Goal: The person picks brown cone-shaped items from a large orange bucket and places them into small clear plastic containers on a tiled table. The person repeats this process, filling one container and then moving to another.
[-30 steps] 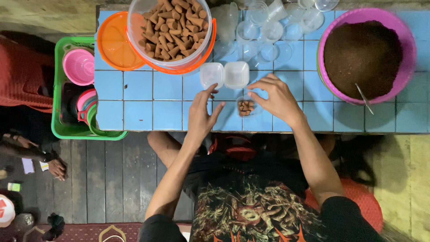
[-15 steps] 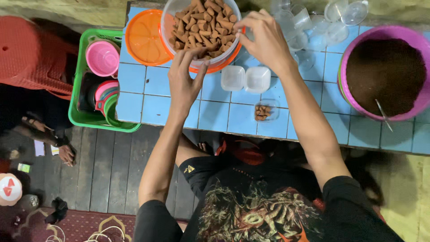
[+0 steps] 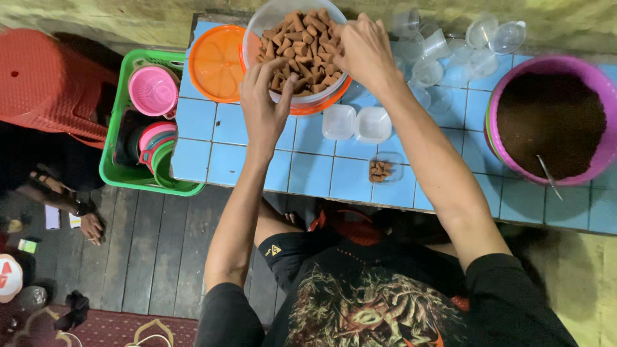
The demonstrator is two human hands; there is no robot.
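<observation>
Both hands in the tub of brown cone-shaped pieces

A second ago the hands worked low by the small clear container (image 3: 386,169) of a few cones; now both have risen to the big clear tub (image 3: 301,48) at the table's far edge — back to gathering more. The left hand (image 3: 265,106) curls its fingers over the near rim, touching cones, grip unclear. The right hand (image 3: 364,46) digs in, fingers bent; whether it holds any I cannot tell. Two empty square containers (image 3: 356,123) sit between tub and filled one — orange lid (image 3: 215,62) beside the tub.
</observation>
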